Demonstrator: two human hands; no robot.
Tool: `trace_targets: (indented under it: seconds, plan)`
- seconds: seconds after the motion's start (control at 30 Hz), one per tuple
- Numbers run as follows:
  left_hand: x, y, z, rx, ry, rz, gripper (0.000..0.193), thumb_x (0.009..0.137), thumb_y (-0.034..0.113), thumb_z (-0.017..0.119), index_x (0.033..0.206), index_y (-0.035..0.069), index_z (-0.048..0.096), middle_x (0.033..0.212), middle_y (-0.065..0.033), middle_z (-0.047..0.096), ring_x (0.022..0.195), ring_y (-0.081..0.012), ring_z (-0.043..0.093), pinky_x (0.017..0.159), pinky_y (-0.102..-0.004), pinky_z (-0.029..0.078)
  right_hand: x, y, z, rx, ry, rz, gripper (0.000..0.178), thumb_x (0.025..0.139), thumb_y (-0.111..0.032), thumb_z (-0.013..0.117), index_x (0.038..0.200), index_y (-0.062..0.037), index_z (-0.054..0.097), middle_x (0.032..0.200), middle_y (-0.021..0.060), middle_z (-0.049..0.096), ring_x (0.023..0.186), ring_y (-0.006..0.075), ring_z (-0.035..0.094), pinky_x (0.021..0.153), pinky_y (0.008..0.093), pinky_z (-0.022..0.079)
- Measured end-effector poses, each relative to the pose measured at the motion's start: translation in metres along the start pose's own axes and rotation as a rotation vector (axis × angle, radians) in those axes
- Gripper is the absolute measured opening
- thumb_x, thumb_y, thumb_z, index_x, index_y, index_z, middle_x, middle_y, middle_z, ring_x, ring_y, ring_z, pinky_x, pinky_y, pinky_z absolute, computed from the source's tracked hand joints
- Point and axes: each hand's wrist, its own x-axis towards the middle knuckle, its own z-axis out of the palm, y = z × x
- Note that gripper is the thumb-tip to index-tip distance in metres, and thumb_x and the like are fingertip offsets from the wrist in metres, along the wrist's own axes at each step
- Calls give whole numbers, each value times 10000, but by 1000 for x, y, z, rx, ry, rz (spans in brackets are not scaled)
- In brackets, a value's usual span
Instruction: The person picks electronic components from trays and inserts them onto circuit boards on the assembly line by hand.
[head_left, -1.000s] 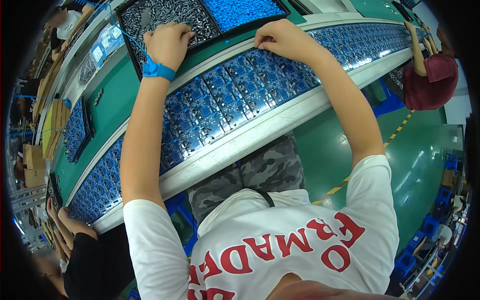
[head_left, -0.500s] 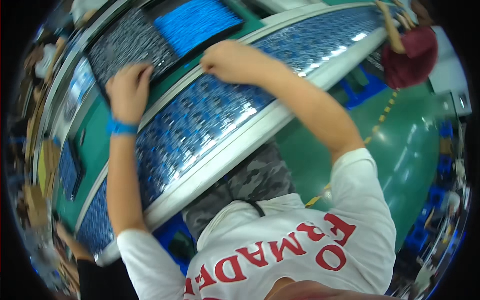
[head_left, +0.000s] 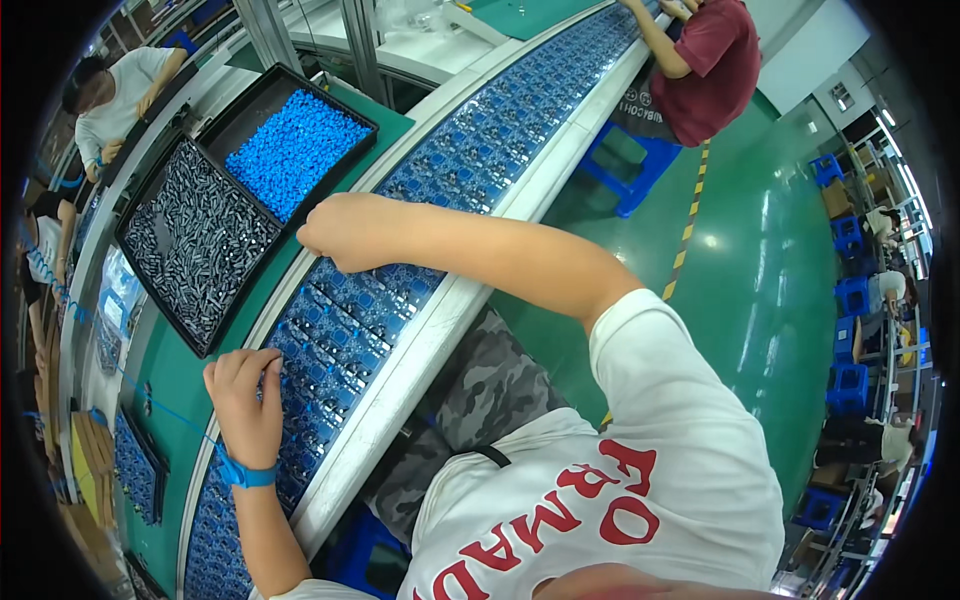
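My left hand (head_left: 246,402), with a blue wrist strap (head_left: 244,472) and its thin cord, is at the left edge of a long row of blue circuit boards (head_left: 345,325). Its fingers are curled toward the thumb; anything in them is too small to make out. Farther along the row, my right hand (head_left: 350,232) is closed, its fingertips hidden beneath it. It is beside the near corner of a black tray (head_left: 285,228) of small blue parts (head_left: 295,145). An adjoining black tray (head_left: 165,318) holds many small dark cylindrical parts (head_left: 200,225).
A white rail (head_left: 400,370) borders the boards on my side. Another black tray (head_left: 150,470) with blue boards lies far left on the green mat (head_left: 180,390). A co-worker in a dark red shirt (head_left: 715,65) sits by a blue stool (head_left: 628,165). Others work across the line.
My view has shifted, so the trays show more fully. My left hand has gone from the dark parts' tray to the boards' edge; my right hand stays closed near the blue parts' tray.
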Motion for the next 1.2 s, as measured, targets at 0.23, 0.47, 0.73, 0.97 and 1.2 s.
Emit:
trace_targets:
  seconds: [0.23, 0.47, 0.73, 0.97, 1.2]
  plan:
    - [-2, 3, 4, -119, 21, -50, 54, 899, 69, 665, 931, 32, 687, 887, -96, 652, 878, -289, 593, 875, -399, 414, 2, -11, -1, -61, -47, -33, 112, 757, 8, 634, 862, -21, 663, 877, 175, 693, 903, 378, 677, 791, 476, 536]
    - [-7, 0, 1, -193, 25, -77, 65, 899, 85, 674, 917, 26, 695, 873, -113, 656, 858, -309, 602, 838, -397, 436, 1, -18, 4, -143, -25, -32, 112, 761, 4, 628, 871, -18, 633, 884, 176, 671, 930, 384, 663, 799, 480, 531]
    - [-5, -5, 4, -208, -22, -50, 71, 878, 94, 688, 911, 46, 729, 891, -118, 689, 889, -328, 629, 834, -416, 460, 4, -19, -4, -89, -22, 44, 114, 745, 10, 630, 850, -33, 628, 879, 165, 652, 919, 386, 644, 785, 471, 512]
    - [-7, -17, 14, -241, 13, -69, 94, 860, 86, 700, 933, 45, 744, 898, -121, 702, 881, -335, 644, 827, -424, 489, 6, -17, -5, -42, -10, 23, 138, 747, 65, 617, 855, -20, 626, 865, 146, 644, 904, 368, 638, 777, 444, 512]
    - [-10, -22, 10, -284, 31, -78, 112, 858, 59, 692, 951, 45, 753, 868, -132, 716, 837, -332, 664, 779, -406, 526, 4, -22, -7, -91, -30, 1, 121, 757, 66, 614, 850, -11, 622, 870, 148, 641, 903, 366, 637, 773, 447, 504]
